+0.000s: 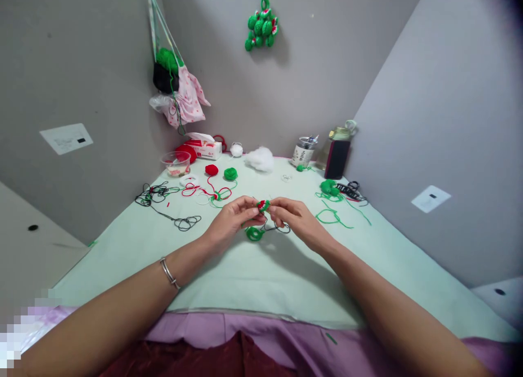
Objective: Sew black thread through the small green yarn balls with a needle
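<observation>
A small crochet piece (262, 206) in red, white and green is pinched between my two hands above the table. My left hand (242, 212) grips its left side with thumb and fingers closed. On the opposite side, my right hand (289, 209) has its thumb and fingertips closed at the green edge. Whether a hook or needle is also in those fingers is too small to make out. Dark yarn (281, 227) trails beneath the hands, and a green yarn coil (254, 233) rests just below them.
Red yarn (211, 170) and green yarn (230, 174) balls lie behind, near white stuffing (260, 159). Tangled black yarn (186, 222) spreads at left. A phone (337, 159) leans on a jar at right, behind more green yarn (329, 187). A tissue box (206, 149) stands at back left.
</observation>
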{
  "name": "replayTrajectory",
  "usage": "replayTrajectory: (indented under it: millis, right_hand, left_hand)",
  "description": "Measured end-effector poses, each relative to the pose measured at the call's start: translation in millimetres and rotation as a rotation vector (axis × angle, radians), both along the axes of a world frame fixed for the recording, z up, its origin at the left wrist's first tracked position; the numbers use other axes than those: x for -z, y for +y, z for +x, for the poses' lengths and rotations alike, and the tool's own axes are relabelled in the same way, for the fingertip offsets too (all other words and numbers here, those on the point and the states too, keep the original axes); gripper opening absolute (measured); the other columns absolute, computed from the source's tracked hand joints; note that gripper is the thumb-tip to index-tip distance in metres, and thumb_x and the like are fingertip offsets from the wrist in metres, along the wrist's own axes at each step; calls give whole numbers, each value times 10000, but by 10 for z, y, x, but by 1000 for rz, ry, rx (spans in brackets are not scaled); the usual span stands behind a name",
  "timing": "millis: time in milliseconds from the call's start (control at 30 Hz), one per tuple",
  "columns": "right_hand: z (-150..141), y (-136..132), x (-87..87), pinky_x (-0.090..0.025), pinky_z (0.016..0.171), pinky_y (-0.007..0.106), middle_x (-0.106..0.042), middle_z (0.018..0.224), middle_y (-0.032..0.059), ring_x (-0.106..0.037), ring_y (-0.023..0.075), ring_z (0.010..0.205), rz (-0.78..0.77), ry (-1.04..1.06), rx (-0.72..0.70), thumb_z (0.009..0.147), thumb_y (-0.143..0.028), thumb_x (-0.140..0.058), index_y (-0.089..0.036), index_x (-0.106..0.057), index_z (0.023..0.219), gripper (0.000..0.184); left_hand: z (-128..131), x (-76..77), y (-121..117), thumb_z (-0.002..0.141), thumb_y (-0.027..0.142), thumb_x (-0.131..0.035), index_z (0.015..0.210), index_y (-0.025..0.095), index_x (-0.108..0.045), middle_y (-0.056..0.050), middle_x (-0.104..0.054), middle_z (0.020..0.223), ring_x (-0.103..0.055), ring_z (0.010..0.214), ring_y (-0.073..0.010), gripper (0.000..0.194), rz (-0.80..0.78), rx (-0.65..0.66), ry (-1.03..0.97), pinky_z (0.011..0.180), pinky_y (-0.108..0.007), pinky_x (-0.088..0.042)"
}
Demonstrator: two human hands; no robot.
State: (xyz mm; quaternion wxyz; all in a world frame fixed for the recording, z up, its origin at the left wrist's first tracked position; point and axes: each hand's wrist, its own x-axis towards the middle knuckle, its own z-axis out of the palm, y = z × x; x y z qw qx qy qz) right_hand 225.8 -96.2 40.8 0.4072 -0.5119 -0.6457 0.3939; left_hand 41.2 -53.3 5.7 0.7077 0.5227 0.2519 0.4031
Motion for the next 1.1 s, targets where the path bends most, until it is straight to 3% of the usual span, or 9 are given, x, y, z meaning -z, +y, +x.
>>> replayTrajectory:
  millis: [267, 367, 467, 600, 767, 833, 933, 1000, 1100]
  right_hand:
    - [15, 9, 33, -308, 549, 241, -456, 627, -38, -390, 98, 598, 67, -97, -22, 863, -389, -580, -158, -559, 742, 261]
    - [22, -14, 19, -293, 537, 233, -470, 637, -35, -383, 93, 596, 42, -178, -88, 868, -343, -567, -155, -571, 748, 223]
    - [13, -34, 9, -302, 537, 230, -501, 646, -27, -394, 92, 600, 66, -218, -122, 873, -338, -573, -150, -588, 756, 222]
    - [22, -46, 3, -387, 588, 240, -583, 753, 11, -473, 110, 650, 160, -179, -63, 930, -334, -499, -148, -652, 1007, 253]
    - [65, -59, 7, -411, 638, 246, -535, 721, -25, -475, 113, 640, 339, -229, 62, 956, -201, -403, -193, -510, 1333, 391]
    - [65, -62, 19, -406, 624, 245, -550, 701, -33, -483, 112, 619, 362, -257, 102, 953, -192, -434, -187, -521, 1256, 315]
    - [48, -64, 42, -393, 596, 247, -575, 694, -16, -494, 115, 609, 424, -316, 120, 946, -213, -505, -193, -591, 969, 91]
    - [36, -66, 56, -391, 605, 251, -586, 750, 14, -506, 122, 651, 540, -383, 132, 930, -207, -553, -195, -619, 859, 98]
    - [20, -75, 68, -387, 612, 252, -557, 756, 20, -501, 124, 658, 661, -458, 148, 921, -184, -575, -200, -663, 855, 111]
  left_hand:
    - [-17, -21, 6, 782, 347, -738, 889, 166, -637, -8, -634, 836, -608, 811, -140, 233, 155, 36, 140, 808, -290, -472]
    - [-35, -25, 45, 809, 384, -704, 895, 167, -671, -22, -649, 863, -580, 821, -144, 236, 268, 25, 225, 789, -274, -437]
    - [-51, -1, 82, 804, 386, -710, 884, 173, -668, -13, -639, 842, -571, 791, -134, 231, 273, 56, 224, 762, -263, -432]
    - [-64, 2, 106, 796, 375, -723, 877, 173, -644, -11, -637, 838, -597, 790, -134, 231, 167, 42, 129, 825, -295, -475]
    - [-68, -46, 99, 795, 332, -732, 882, 168, -583, -27, -669, 852, -658, 825, -159, 238, 11, -6, 21, 916, -379, -510]
    - [-65, -54, 99, 775, 288, -751, 930, 160, -597, -21, -669, 860, -674, 826, -159, 253, -32, -17, 6, 938, -384, -510]
    - [-60, -51, 104, 761, 249, -758, 951, 151, -618, -18, -673, 882, -682, 834, -151, 255, -50, -22, -31, 946, -364, -514]
    - [-60, -45, 104, 760, 248, -758, 923, 161, -605, -10, -678, 867, -683, 823, -146, 239, -57, -29, -49, 936, -357, -519]
    - [-64, -42, 95, 769, 276, -757, 923, 182, -578, -3, -685, 867, -678, 805, -142, 253, -59, -46, -23, 910, -363, -526]
